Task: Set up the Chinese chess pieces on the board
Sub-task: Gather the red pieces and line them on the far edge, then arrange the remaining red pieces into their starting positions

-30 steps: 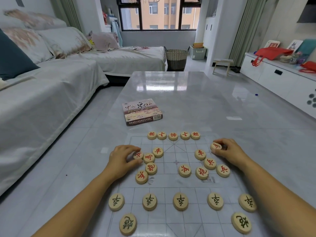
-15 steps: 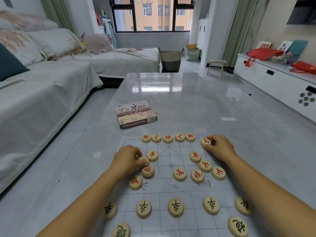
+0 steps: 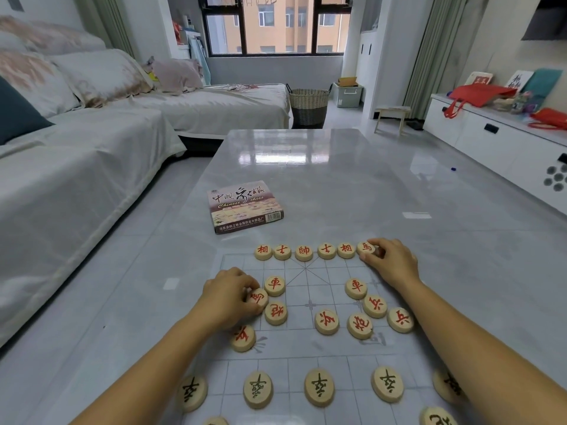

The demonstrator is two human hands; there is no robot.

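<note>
The fingers of my right hand [image 3: 389, 265] pinch a red horse [image 3: 365, 247] on the far row of the board [image 3: 306, 305], just beside the right elephant [image 3: 346, 250]. My left hand [image 3: 228, 297] grips the second horse [image 3: 257, 297]; I think it should go next to the left elephant [image 3: 263, 251].

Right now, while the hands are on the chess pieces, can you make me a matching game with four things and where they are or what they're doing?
Things
1. chess box
2. right hand
3. left hand
4. woven basket

Place or state
A. stands on the floor past the table
B. pinches the end red piece of the far row
C. lies on the table, past the board
D. holds the left red piece on the board

Pairs: 1-C, 2-B, 3-D, 4-A
</note>
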